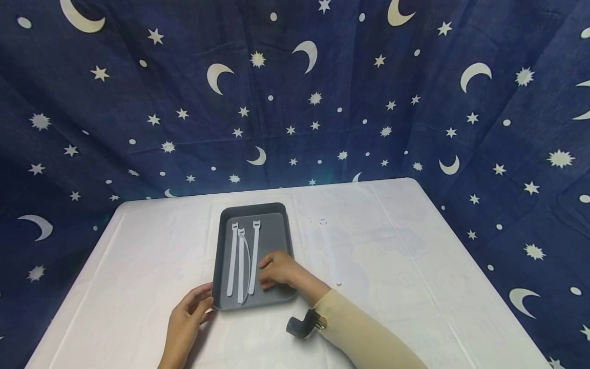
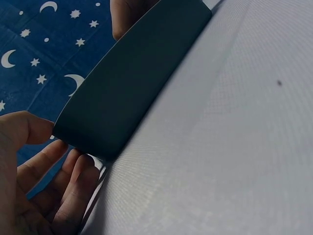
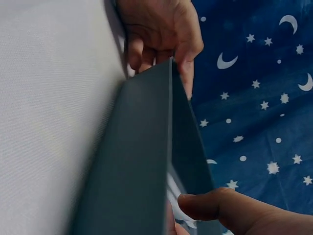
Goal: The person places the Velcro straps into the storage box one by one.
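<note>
A dark grey rectangular tray lies on the table with several white cable ties lengthwise inside it, one tail bent in a curve. My left hand holds the tray's near left corner; the left wrist view shows its thumb at the rim and its fingers against the wall. Over the tray's near right part is my right hand, its thumb and fingers apart beside the rightmost cable tie. Nothing is visibly held there, though the fingertips are partly hidden by the tray wall in the right wrist view.
To the right of the tray, a white cable tie lies on the white tablecloth, with a fainter strip beside it. A dark blue curtain with moons and stars hangs behind the table and along its sides.
</note>
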Motion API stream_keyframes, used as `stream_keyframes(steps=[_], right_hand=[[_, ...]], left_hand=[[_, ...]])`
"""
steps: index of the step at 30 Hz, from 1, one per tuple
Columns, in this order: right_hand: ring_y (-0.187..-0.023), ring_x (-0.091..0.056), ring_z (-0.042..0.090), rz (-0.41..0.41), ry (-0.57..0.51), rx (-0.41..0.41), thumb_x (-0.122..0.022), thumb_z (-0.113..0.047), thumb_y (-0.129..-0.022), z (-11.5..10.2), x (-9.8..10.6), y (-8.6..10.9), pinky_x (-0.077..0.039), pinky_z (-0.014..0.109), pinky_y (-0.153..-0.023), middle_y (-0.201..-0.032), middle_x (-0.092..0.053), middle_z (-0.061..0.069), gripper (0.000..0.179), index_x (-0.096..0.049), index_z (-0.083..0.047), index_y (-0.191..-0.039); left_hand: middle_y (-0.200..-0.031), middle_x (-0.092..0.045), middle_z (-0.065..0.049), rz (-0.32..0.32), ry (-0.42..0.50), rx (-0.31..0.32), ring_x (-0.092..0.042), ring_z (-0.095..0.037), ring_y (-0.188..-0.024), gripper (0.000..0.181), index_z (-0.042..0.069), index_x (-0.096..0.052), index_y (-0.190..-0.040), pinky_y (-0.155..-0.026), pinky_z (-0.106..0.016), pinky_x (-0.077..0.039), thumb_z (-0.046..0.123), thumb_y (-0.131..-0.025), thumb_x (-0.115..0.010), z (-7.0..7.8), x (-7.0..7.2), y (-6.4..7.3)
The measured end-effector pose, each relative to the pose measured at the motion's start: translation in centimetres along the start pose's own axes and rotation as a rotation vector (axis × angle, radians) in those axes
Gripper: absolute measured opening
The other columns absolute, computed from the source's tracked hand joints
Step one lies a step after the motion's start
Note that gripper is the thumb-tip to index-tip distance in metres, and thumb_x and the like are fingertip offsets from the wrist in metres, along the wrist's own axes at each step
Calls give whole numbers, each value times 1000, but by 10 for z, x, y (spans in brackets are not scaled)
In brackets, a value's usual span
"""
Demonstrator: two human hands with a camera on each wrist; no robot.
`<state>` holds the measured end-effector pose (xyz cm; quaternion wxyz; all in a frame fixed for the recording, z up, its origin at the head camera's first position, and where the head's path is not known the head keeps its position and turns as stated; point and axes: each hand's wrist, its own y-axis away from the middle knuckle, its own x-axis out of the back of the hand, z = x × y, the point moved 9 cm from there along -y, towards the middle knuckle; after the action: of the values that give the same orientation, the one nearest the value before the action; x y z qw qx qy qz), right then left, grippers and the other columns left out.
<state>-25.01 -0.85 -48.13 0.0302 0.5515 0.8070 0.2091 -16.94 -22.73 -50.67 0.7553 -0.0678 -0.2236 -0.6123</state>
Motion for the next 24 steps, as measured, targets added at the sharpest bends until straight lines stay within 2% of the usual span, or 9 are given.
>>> stream_keyframes(steps=[4,7,10,13,19,24], right_hand=[[-60,-70,20,9,51,45,-67,6,-74,-9,13,4,-63,29,-60,-76,-71,13,34,-64,8,-108],[-64,-71,19,13,78,71,-68,3,-78,-20,31,11,-63,29,-62,-81,-73,14,35,-63,8,-113],[-67,-71,19,41,67,83,-68,3,-82,-26,55,20,-64,31,-66,-86,-73,16,34,-62,9,-115],[-70,-71,18,120,84,87,-68,3,-82,-27,87,32,-64,32,-69,-89,-73,17,33,-62,10,-114],[-73,-71,18,302,186,41,-69,-2,-83,-14,145,52,-64,32,-70,-91,-73,14,33,-65,7,-115],[-71,-71,18,356,256,-21,-68,-3,-84,12,169,61,-63,31,-68,-91,-72,13,32,-65,6,-114]], left_hand=[[-126,-64,-17,-9,5,-2,-64,-31,-114,36,9,-60,-131,-80,-24,-62,25,-98,-59,0,0,0],[-126,-64,-17,-16,8,-6,-65,-29,-114,37,9,-59,-131,-81,-24,-61,26,-98,-59,0,0,1],[-126,-63,-17,-25,24,-4,-65,-27,-112,36,9,-60,-131,-81,-23,-61,25,-98,-59,0,0,1],[-125,-64,-16,-26,30,-5,-66,-25,-111,35,10,-60,-130,-81,-23,-61,23,-98,-60,0,-1,1],[-123,-65,-17,-4,10,-17,-66,-28,-110,35,8,-60,-129,-80,-23,-61,22,-97,-60,2,0,0],[-123,-65,-17,9,-3,-20,-65,-31,-112,34,9,-61,-129,-79,-24,-62,21,-97,-59,3,0,0]])
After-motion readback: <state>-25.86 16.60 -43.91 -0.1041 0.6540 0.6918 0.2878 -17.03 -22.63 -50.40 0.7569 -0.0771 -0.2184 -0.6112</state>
